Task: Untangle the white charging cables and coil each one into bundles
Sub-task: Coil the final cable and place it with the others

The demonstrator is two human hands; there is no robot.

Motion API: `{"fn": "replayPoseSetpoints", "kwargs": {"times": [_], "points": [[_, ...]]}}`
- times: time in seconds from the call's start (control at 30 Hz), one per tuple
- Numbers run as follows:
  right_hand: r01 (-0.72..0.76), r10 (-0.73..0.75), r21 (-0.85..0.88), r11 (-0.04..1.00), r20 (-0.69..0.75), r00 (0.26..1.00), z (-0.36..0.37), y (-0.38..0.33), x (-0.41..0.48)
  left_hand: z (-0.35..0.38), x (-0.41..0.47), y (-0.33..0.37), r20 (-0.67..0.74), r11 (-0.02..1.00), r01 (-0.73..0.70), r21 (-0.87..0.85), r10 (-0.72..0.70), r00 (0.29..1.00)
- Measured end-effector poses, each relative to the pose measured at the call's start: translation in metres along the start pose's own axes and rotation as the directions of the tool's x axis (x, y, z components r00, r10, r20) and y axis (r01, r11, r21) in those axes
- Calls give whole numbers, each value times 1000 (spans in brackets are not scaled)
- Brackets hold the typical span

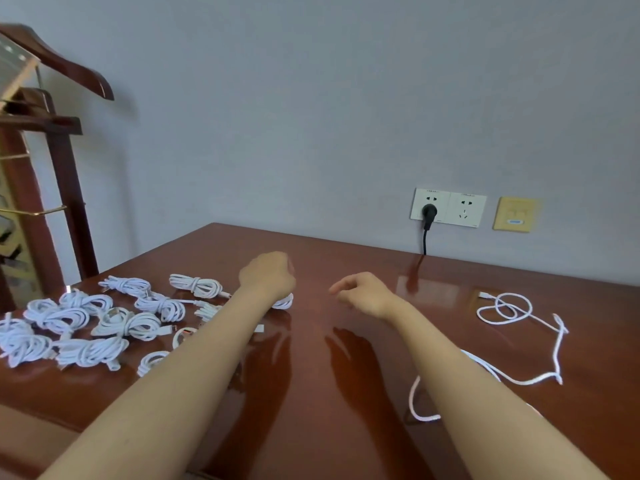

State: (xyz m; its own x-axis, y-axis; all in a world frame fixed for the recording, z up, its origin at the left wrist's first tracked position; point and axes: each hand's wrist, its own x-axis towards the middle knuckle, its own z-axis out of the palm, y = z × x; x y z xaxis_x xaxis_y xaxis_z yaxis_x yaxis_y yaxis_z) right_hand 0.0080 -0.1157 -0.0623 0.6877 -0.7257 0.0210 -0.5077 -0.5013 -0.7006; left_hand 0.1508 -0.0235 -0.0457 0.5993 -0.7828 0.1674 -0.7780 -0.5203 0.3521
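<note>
On polished wooden table (pixel 381 261), head view. Left hand (pixel 268 275) fisted, knuckles up, directly over one coiled bundle (pixel 284 301); grip or mere touch, cannot tell, fingers hidden. Right hand (pixel 363 294) loosely curled, holding nothing, clear of any cable. Heap of finished bundles (pixel 86 323) to the left; loose white cable (pixel 512 308) sprawled far right, a second loose cable (pixel 411 398) partly under right forearm. Judged step: parking a done bundle beside the heap. Next: reach right, find a connector end, draw loops free, begin winding. Tiny print above wall sockets (pixel 448 209) unreadable; no brand legible.
</note>
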Motion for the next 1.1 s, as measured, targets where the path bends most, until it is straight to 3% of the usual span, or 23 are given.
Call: {"fn": "replayPoseSetpoints", "kwargs": {"times": [0.17, 0.3, 0.43, 0.53, 0.6, 0.67, 0.77, 0.83, 0.97, 1.1], "points": [[-111, 124, -108, 988, 123, 985, -52, 15, -36, -3, -18, 46, 286, 985, -136, -102, 160, 945], [-203, 250, -229, 952, 196, 948, -85, 29, -63, -4, -44, 90, 491, 958, -259, -122, 285, 823], [-267, 359, -326, 907, 267, 895, -104, 46, -86, 7, -64, 119, 749, 953, -302, -23, 217, 626], [-276, 381, -336, 900, 305, 873, -110, 58, -101, 18, -73, 130, 797, 925, -379, 12, 219, 562], [-273, 375, -323, 906, 313, 873, -110, 65, -107, 26, -74, 132, 774, 907, -421, -20, 280, 568], [-271, 357, -282, 920, 323, 877, -110, 72, -110, 32, -73, 131, 693, 896, -440, -64, 357, 627], [-296, 358, -224, 929, 330, 874, -105, 83, -109, 38, -66, 126, 318, 904, -366, -223, 422, 849], [-312, 353, -177, 933, 303, 885, -101, 90, -106, 37, -62, 123, 77, 879, -311, -361, 360, 930], [-324, 312, 47, 945, 172, 934, -93, 95, -98, 34, -57, 122, 84, 884, -250, -395, 306, 948], [-314, 299, 113, 943, 130, 945, -90, 87, -95, 42, -58, 122, 126, 896, -221, -385, 288, 949]]}}
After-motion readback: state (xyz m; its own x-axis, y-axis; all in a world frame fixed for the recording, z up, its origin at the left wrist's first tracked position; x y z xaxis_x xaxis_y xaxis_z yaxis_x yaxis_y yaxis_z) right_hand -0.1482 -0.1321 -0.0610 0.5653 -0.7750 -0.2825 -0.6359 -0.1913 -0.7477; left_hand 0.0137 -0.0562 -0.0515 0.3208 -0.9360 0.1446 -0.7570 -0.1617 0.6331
